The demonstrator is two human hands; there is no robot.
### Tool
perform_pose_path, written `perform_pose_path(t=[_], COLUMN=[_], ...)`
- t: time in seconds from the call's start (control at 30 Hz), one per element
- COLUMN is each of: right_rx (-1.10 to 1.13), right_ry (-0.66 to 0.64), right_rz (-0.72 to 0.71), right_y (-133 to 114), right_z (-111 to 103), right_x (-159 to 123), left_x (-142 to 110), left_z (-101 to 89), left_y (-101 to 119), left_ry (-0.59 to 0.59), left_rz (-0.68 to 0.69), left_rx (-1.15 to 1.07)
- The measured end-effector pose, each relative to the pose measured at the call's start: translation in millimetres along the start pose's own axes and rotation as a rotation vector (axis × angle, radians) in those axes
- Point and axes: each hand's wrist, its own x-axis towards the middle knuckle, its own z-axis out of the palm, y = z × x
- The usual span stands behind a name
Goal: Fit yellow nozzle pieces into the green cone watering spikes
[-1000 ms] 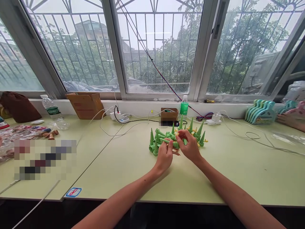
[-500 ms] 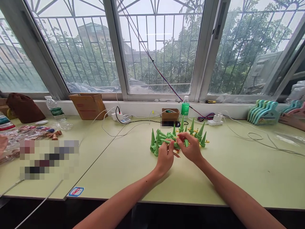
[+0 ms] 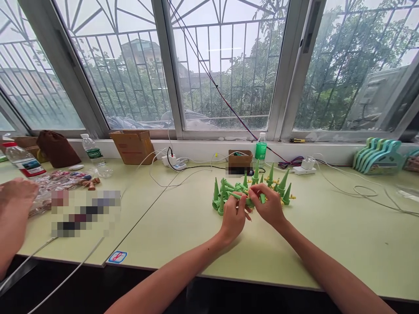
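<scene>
My left hand (image 3: 234, 218) is closed around a green cone-shaped plant watering spike (image 3: 240, 196). My right hand (image 3: 269, 206) meets it at the spike's wide end, thumb and fingers pinched together. A bit of yellow shows near the right fingertips, but what they grip is mostly hidden. Behind both hands, several more green spikes (image 3: 283, 181) stand upright or lie in a heap. Some of them have small yellow valves (image 3: 293, 197) sticking out at the side.
At the left, another person's arm (image 3: 13, 222) reaches over plastic bags of small parts (image 3: 62, 181). A green-labelled bottle (image 3: 261, 147) and a small cardboard box (image 3: 240, 160) stand behind the spikes. White cables (image 3: 360, 189) and teal hangers (image 3: 376, 156) lie right.
The view has turned slightly left, so everything sits further right in the picture. More of the other person's arm has come in at the left. My hands keep nearly the same hold.
</scene>
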Motion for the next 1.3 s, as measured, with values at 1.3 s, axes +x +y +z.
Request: perform_pose_path(t=[1.3], right_rx=[0.177], right_ry=[-0.149], right_rz=[0.184], right_y=[16.6], right_z=[6.3], right_x=[-0.7], left_x=[-1.3], left_z=[-4.8], left_y=[-4.8], left_ry=[-0.043], left_rz=[0.215], left_rx=[0.369])
